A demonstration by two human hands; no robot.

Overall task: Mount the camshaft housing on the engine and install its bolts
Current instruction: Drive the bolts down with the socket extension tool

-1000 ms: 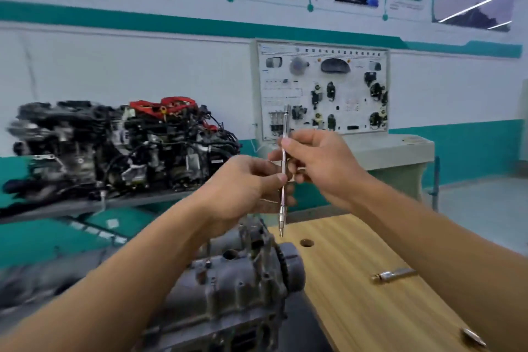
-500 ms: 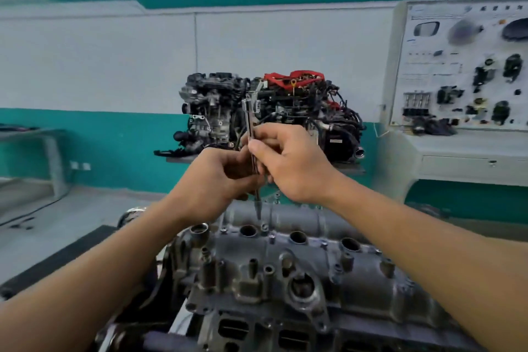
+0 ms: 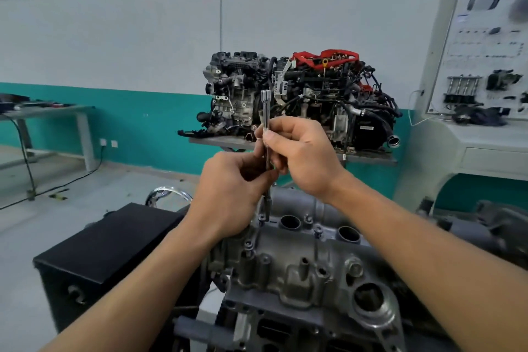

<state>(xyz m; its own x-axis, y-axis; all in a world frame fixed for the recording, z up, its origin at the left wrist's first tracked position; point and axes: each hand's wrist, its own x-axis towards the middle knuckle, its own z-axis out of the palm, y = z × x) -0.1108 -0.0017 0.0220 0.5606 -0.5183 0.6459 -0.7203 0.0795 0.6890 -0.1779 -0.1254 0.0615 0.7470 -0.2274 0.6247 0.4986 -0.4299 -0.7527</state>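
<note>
**Bar comes down to the housing**

Both hands are clamped on the slim bar [image 3: 266, 111], which stands upright. The right hand [image 3: 300, 151] pinches it high up, and the left hand [image 3: 231, 197] curls round it just beneath. A second ago the tip hung in the air off the engine's end. Now it sits just below the left hand's fingers, at a bolt [image 3: 261, 218] on the far edge of the housing [image 3: 300, 263]. The housing lies under both wrists, apparently already seated on the engine [image 3: 274, 331]. Whether the tip has caught the bolt head I cannot tell. Mounting looks done, and running the bolts in seems to be starting.
</note>
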